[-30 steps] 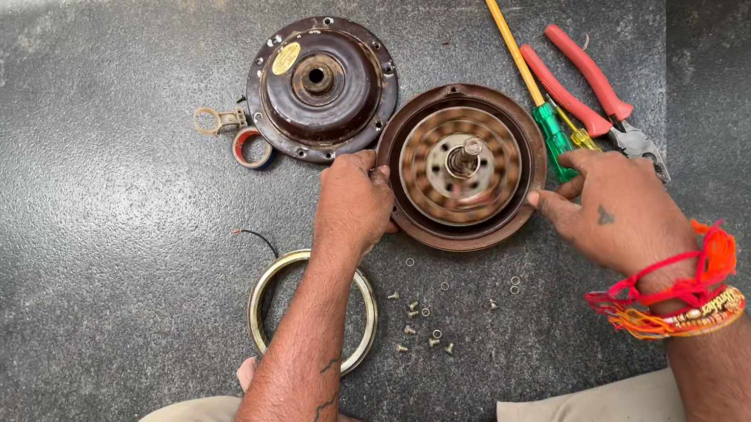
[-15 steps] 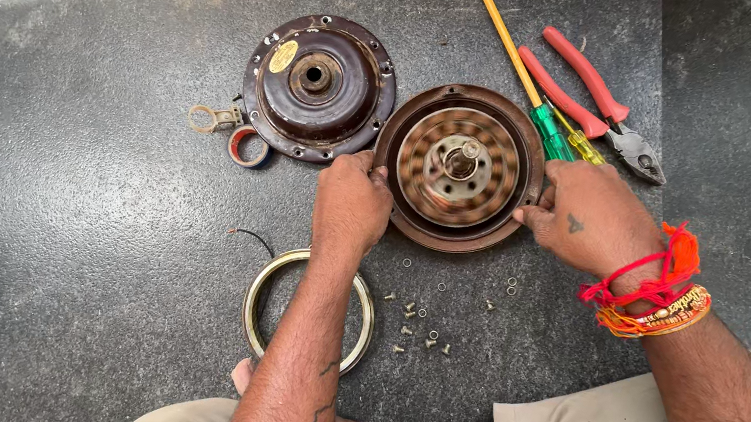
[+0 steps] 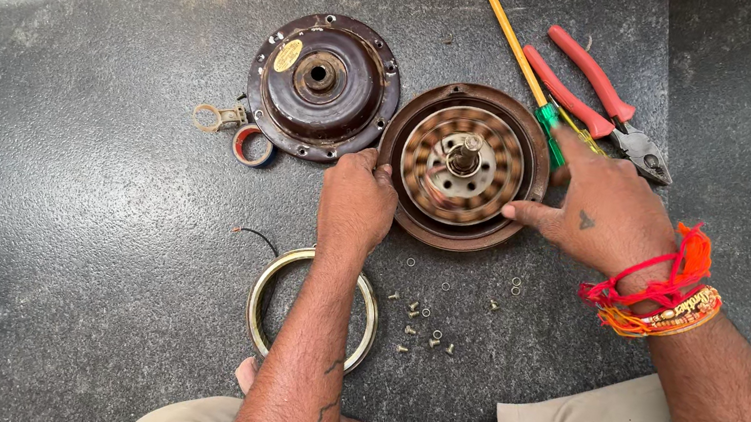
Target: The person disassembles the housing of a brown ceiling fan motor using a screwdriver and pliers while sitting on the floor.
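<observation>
Round brown metal motor housing with copper windings [image 3: 463, 167] sits upper centre of frame on the dark speckled stone floor [image 3: 80, 197]; left hand [image 3: 355, 200] fingers curled on its left rim, right hand [image 3: 605, 214] fingers spread at its right rim, thumb touching. Brown domed metal cover [image 3: 323, 86] just left; red-handled pliers [image 3: 601, 98] upper right

1. Motor [image 3: 463, 165]: rusty brown rim, copper windings in a radial striped ring, grey hub.
2. Cover [image 3: 323, 86], left of the motor: dark brown, yellow oval sticker.
3. Pliers [image 3: 601, 96], right of the motor: red handles.
4. Screwdriver [image 3: 522, 59]: yellow shaft, green handle.
5. Floor [image 3: 80, 197]: dark grey, speckled.
6. Threads [image 3: 661, 289] on the wrist: red and orange.
</observation>
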